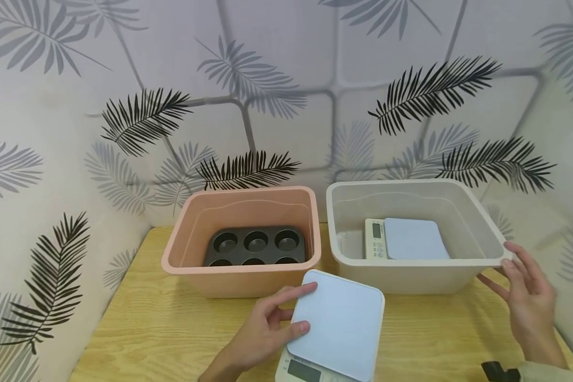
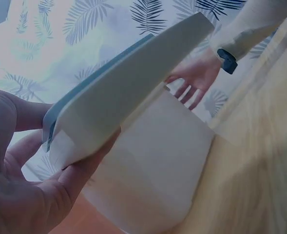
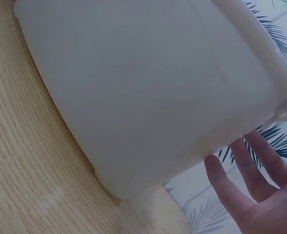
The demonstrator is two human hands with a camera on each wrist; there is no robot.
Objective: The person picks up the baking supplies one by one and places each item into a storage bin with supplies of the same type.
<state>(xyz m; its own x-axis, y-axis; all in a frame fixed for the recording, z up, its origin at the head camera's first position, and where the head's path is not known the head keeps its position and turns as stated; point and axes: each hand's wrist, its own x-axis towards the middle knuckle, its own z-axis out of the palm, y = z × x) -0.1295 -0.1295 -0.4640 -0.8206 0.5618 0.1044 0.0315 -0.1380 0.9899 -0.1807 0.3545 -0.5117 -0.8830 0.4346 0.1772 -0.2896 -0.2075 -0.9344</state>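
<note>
In the head view, my left hand [image 1: 267, 330] grips a kitchen scale [image 1: 339, 323] by its left edge. The scale has a pale blue-white platform and a dark display at its near end; it is tilted and held above the table, in front of the bins. The left wrist view shows the scale's side [image 2: 128, 92] between the thumb and fingers. My right hand [image 1: 530, 297] holds the front right corner of a white plastic bin [image 1: 410, 276], with fingertips at the rim and others against the wall below. Inside that bin lies a second kitchen scale [image 1: 413, 239].
Left of the white bin stands a pink plastic bin [image 1: 248, 281] with a dark muffin tin [image 1: 255, 248] in it. Both bins stand on a wooden table [image 1: 162, 329], close to a wall covering [image 1: 286, 127] with leaf patterns.
</note>
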